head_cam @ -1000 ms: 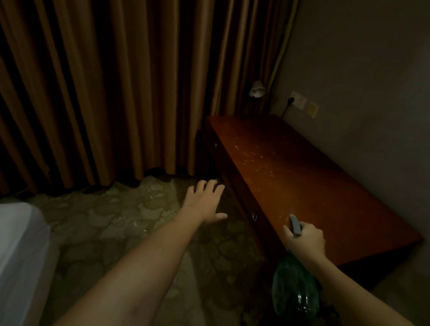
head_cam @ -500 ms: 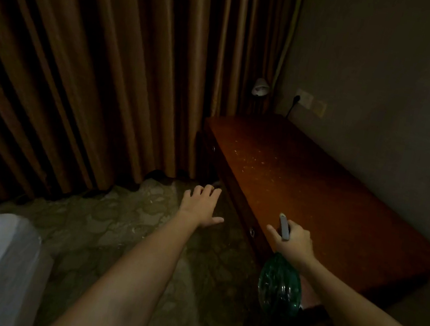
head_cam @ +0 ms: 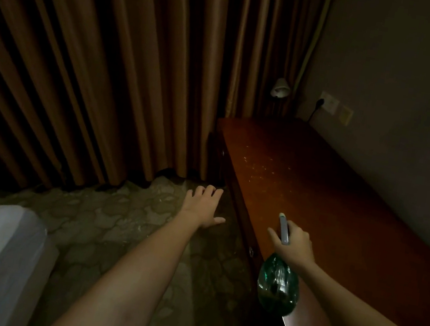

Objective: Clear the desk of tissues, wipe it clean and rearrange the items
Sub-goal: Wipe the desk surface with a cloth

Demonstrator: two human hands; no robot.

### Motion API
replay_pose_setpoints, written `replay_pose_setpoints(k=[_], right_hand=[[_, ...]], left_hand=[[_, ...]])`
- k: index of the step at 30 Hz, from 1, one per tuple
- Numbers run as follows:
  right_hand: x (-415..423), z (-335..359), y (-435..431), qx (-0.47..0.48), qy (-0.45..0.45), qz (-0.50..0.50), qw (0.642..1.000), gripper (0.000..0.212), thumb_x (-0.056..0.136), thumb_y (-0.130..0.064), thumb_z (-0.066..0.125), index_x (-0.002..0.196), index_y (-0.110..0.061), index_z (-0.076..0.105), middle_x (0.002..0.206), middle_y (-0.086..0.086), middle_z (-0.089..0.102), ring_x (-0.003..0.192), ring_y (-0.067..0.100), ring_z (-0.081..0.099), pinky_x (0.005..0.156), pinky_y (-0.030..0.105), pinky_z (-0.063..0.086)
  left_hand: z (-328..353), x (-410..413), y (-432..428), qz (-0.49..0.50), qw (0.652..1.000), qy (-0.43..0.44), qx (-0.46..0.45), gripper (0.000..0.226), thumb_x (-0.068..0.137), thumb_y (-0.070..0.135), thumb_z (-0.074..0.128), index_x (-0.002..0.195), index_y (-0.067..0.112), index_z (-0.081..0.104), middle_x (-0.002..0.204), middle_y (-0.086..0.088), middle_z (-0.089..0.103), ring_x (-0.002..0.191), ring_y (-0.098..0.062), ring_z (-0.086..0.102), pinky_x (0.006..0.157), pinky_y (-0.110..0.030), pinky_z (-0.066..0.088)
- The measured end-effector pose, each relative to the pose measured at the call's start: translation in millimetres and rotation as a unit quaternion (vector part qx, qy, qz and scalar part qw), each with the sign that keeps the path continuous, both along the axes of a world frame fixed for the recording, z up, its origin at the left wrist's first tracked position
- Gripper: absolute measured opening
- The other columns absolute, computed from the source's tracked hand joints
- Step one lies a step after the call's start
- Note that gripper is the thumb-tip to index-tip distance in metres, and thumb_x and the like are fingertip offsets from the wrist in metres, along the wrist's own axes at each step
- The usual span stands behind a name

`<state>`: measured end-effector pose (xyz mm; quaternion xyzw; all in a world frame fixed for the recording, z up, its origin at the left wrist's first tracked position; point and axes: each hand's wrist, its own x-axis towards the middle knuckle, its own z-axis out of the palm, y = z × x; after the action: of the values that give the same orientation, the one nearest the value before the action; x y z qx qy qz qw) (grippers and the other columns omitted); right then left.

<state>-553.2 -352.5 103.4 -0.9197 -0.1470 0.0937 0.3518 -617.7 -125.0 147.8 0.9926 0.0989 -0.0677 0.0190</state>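
The right hand (head_cam: 295,243) hides the green bottle's (head_cam: 277,288) neck; specks (head_cam: 261,167) beyond the grip are too small to tell.

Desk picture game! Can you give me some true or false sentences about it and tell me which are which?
The right hand grips a green spray bottle. True.
The left hand holds a tissue. False: it is open, holding nothing.
Little shiny specks dot the desk top. True.
The curtain is blue. False: it is brown.
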Motion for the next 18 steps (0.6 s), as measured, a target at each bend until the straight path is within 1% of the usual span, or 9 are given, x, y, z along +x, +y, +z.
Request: replay_pose_setpoints(k=[4,6,8,9,11,13,18], right_hand=[[17,-1,9,-0.028,0.013,0.006,1.000,0.016,0.093,-0.029,0.059,0.095,-0.016,0.050,0.072,0.002,0.055,0.052,0.009,0.047,0.044,0.015,0.037],[21,-3,14,-0.048,0.014,-0.007,0.999,0.018,0.094,-0.029,0.057,0.089,-0.013,0.054,0.068,0.001,0.054,0.049,0.009,0.046,0.043,0.015,0.037],[25,-6,20,-0.071,0.018,-0.010,0.997,0.020,0.094,-0.031,0.058,0.082,-0.015,0.053,0.067,0.000,0.055,0.049,0.008,0.047,0.043,0.016,0.037],[27,-6,23,-0.079,0.023,-0.009,0.997,0.020,0.093,-0.031,0.058,0.081,-0.016,0.052,0.068,0.000,0.056,0.050,0.008,0.048,0.043,0.015,0.037],[32,-7,29,-0.079,0.031,-0.005,0.996,0.019,0.093,-0.031,0.059,0.088,-0.014,0.052,0.071,0.001,0.055,0.051,0.008,0.048,0.043,0.015,0.036],[39,-7,36,-0.072,0.021,0.001,0.997,0.019,0.093,-0.030,0.060,0.096,-0.014,0.050,0.073,0.000,0.054,0.052,0.007,0.048,0.043,0.014,0.035],[53,-7,71,-0.062,-0.011,-0.007,0.998,0.028,0.091,-0.027,0.062,0.109,-0.009,0.050,0.078,0.000,0.053,0.057,0.010,0.052,0.048,0.016,0.042]], left_hand=[[-1,8,11,0.023,1.000,0.002,-0.004,0.081,0.092,0.055,0.052,0.153,0.018,0.014,0.155,-0.008,0.023,0.141,-0.031,0.024,0.114,-0.048,0.026],[-3,11,18,0.030,1.000,0.003,-0.004,0.081,0.092,0.056,0.052,0.153,0.018,0.014,0.155,-0.008,0.024,0.140,-0.031,0.025,0.112,-0.047,0.027],[-6,16,25,0.032,0.999,0.004,-0.002,0.081,0.092,0.056,0.051,0.153,0.018,0.014,0.154,-0.008,0.024,0.140,-0.031,0.026,0.111,-0.046,0.028],[-8,18,28,0.033,0.999,0.003,-0.004,0.081,0.092,0.056,0.051,0.153,0.018,0.014,0.154,-0.008,0.025,0.140,-0.031,0.026,0.112,-0.046,0.028],[-11,25,36,0.031,0.999,0.003,-0.011,0.080,0.092,0.055,0.051,0.153,0.018,0.014,0.154,-0.009,0.025,0.140,-0.031,0.026,0.112,-0.046,0.027],[-13,32,45,0.027,1.000,0.004,-0.016,0.080,0.093,0.054,0.052,0.153,0.018,0.014,0.154,-0.009,0.025,0.140,-0.031,0.026,0.113,-0.046,0.026],[-17,56,80,0.003,1.000,0.004,-0.030,0.079,0.093,0.053,0.052,0.153,0.019,0.014,0.156,-0.009,0.022,0.141,-0.032,0.024,0.114,-0.048,0.026]])
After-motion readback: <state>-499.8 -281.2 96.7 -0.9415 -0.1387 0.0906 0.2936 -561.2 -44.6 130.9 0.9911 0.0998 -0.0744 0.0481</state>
